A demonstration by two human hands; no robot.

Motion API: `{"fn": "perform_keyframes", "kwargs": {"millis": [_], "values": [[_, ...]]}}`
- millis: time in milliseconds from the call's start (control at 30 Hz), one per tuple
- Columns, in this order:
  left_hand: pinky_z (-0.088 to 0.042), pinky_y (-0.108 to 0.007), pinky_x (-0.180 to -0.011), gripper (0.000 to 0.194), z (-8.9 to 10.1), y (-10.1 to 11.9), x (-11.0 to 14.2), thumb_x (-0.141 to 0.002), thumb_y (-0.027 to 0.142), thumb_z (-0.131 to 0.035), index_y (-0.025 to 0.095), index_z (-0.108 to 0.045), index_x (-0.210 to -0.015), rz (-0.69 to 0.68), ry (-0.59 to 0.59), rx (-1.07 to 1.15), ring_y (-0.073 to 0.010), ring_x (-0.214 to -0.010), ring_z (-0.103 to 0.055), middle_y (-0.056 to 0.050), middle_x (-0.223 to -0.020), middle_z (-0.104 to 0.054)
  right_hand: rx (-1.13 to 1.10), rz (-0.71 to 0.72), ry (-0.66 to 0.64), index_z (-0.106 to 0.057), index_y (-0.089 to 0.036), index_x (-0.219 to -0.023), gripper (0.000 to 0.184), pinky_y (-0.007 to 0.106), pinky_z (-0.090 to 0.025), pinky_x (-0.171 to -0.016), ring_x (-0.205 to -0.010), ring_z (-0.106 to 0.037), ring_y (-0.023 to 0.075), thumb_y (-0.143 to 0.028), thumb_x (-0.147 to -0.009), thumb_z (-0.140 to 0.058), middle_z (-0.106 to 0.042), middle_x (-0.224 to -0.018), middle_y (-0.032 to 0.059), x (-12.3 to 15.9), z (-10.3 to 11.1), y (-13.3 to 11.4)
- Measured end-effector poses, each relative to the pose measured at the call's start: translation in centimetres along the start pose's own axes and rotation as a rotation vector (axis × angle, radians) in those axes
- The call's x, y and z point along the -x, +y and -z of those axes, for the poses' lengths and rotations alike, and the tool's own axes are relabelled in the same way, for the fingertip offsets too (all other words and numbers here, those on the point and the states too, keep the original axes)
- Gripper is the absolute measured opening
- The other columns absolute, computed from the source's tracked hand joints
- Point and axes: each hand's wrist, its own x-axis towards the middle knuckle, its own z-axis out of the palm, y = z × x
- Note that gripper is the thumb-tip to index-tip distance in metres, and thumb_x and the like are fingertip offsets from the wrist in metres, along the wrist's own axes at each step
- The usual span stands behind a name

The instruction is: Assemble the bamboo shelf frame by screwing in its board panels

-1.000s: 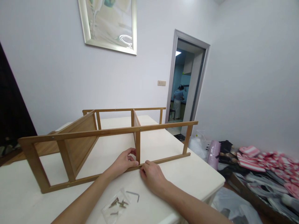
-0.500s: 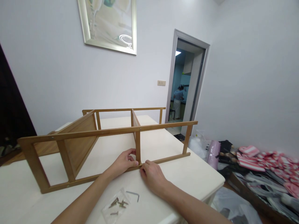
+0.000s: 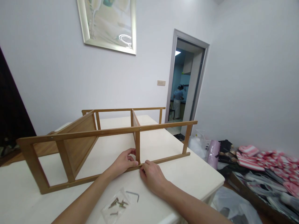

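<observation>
So the left hand (image 3: pixel 125 162) grips a slim wooden post (image 3: pixel 137 143) — right hand (image 3: pixel 153 176) curled, hold unclear.

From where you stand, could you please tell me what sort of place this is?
Probably a home: a framed picture hangs on the wall, and a doorway opens onto a likely kitchen.

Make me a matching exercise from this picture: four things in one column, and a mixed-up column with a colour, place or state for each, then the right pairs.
Things:
1. hex key
2. wooden frame
3. left hand
4. plastic bag

Descriptions:
A. at the foot of the near middle post
B. clear, with screws showing
C. silvery, bent in an L
D. brown, resting on the white table

Pairs: 1-C, 2-D, 3-A, 4-B
</observation>
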Motion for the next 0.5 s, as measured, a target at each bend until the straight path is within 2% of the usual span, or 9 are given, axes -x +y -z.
{"fn": "perform_keyframes", "kwargs": {"millis": [167,333,500], "values": [[-0.045,-0.027,-0.067,0.043,0.00,0.11,-0.08,-0.068,0.026,-0.074,0.017,-0.061,-0.108,-0.006,-0.013,0.003,-0.0122,-0.070,-0.055,-0.004,-0.106,-0.065,0.021,0.008,0.006,-0.063,-0.017,-0.081,0.017,0.026,-0.039,-0.067,-0.075,-0.060,0.0157,-0.015,-0.091,-0.049,-0.064,-0.083,0.0040,0.02,-0.26,0.12],[-0.044,-0.027,-0.067,0.047,-0.01,0.58,0.01,-0.069,0.028,-0.074,0.017,-0.062,-0.112,0.002,-0.024,-0.011,-0.0139,-0.070,-0.055,-0.004,-0.100,-0.067,0.027,0.017,0.020,-0.063,-0.017,-0.082,0.018,0.026,-0.039,-0.067,-0.075,-0.061,0.0161,-0.015,-0.091,-0.048,-0.064,-0.083,0.0040,0.08,-0.35,0.16],[-0.044,-0.027,-0.065,0.045,-0.09,0.95,0.25,-0.067,0.029,-0.075,0.017,-0.061,-0.108,0.030,-0.008,0.012,-0.0141,-0.070,-0.056,-0.004,-0.096,-0.067,0.013,0.005,0.011,-0.063,-0.017,-0.082,0.018,0.026,-0.040,-0.068,-0.074,-0.061,0.0156,-0.015,-0.092,-0.048,-0.064,-0.083,0.0038,0.07,-0.14,0.03]]}}
